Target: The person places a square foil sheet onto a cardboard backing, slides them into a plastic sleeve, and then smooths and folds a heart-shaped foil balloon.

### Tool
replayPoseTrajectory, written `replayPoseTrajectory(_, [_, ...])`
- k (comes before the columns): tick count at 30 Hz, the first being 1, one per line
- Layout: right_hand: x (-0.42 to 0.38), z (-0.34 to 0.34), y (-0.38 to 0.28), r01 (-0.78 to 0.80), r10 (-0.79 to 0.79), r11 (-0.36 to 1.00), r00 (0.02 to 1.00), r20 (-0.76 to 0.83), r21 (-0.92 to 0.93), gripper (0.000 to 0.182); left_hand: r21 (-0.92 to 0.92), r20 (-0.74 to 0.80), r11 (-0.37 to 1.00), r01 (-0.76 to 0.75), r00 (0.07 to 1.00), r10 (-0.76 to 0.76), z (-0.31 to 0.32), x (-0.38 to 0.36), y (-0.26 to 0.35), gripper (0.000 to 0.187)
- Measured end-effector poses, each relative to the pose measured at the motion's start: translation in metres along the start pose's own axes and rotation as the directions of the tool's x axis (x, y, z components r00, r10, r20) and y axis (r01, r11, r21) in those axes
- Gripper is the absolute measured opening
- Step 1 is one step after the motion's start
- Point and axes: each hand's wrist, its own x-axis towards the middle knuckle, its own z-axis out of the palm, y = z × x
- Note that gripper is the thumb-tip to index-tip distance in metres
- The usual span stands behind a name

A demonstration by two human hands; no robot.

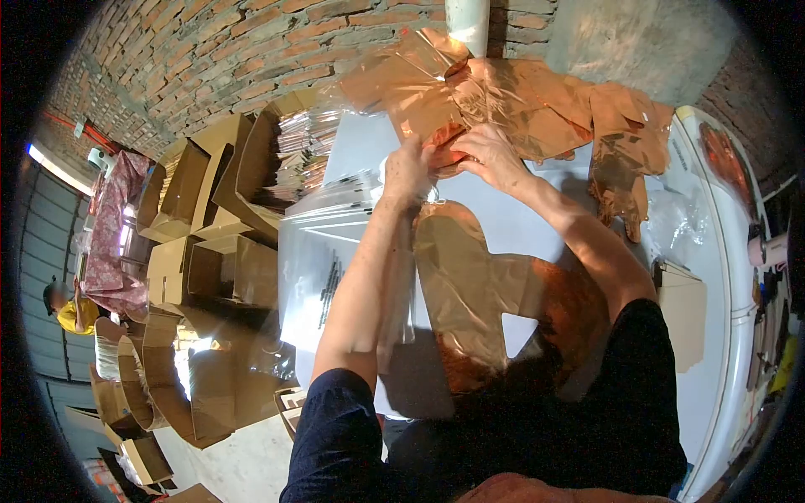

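Both my hands meet over the white table. Between them is a crumpled copper-coloured foil balloon [443, 151], gathered into a small bundle. My left hand [406, 172] is closed on its left side, the fingers partly hidden. My right hand [495, 158] pinches its right side with bent fingers. Just in front lies a flat, uninflated foil balloon [453, 268] of the same colour, with a triangular gap in it. More copper foil balloons [528, 105] are heaped behind my hands. A stack of clear plastic bags [314, 251] with black print lies beside my left forearm.
Open cardboard boxes [205, 272] stand on the left, and one box [251, 168] holds many shiny packets [303, 142]. A brick wall [243, 54] and a white pipe [467, 25] rise behind the table. Far left, a person in yellow [77, 314] is visible.
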Motion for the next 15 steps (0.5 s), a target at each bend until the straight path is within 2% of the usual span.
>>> replayPoseTrajectory(3, [-0.001,0.007,0.01,-0.009,0.014,0.997,0.998,0.06,-0.074,0.018,0.0,0.013,1.0,0.011,1.0,-0.011,-0.001,0.001,0.0,0.029])
replayPoseTrajectory(6, [0.001,0.014,0.017,-0.026,0.023,0.999,0.997,0.067,0.038,0.017,-0.011,0.016,1.0,0.006,1.0,-0.005,-0.002,0.001,-0.002,0.029])
replayPoseTrajectory(9, [0.002,0.019,0.018,-0.108,0.11,0.979,0.994,-0.003,0.172,0.015,-0.019,0.012,1.0,0.015,1.0,-0.014,-0.002,0.002,-0.001,0.029])
replayPoseTrajectory(12, [0.0,0.018,0.012,-0.306,0.321,0.91,0.947,-0.007,0.278,0.013,-0.014,0.017,0.999,0.032,0.999,-0.032,-0.002,0.002,-0.001,0.029])
replayPoseTrajectory(15, [0.003,0.023,0.015,-0.308,0.318,0.922,0.948,-0.006,0.236,0.013,-0.022,0.013,0.999,0.029,0.999,-0.029,-0.001,0.002,0.0,0.029])
